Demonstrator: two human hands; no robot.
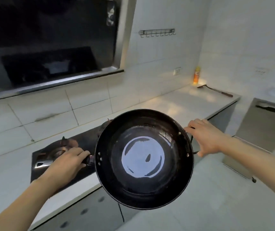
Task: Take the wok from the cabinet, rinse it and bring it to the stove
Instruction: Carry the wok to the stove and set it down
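Left hand (66, 161) curled round the wok's long handle (88, 160), most of that handle hidden under the fingers. Right hand (205, 136) gripping the small loop handle (190, 139) on the opposite rim, thumb spread low, fingers hooked over the top.

Wok (144, 158) held in the air between both hands, mouth up, over the front edge of the countertop and the right end of the gas stove (76, 142). Long axis running handle to handle, left to right, the long handle pointing left. Bright patch in the bowl; whether water or glare, hard to tell.

Left burner (56, 151) partly visible beyond the left hand, right burner almost wholly hidden behind the wok. White countertop (175, 100) running to the far right corner, with an orange bottle (196, 75) there and a spatula (215, 90) just beside it. Black range hood (50, 47) above, cut off by the frame's top and left edges. White tiled walls, hook rail (157, 33), wall socket (177, 70). Grey cabinet doors (83, 212) below, blurred.
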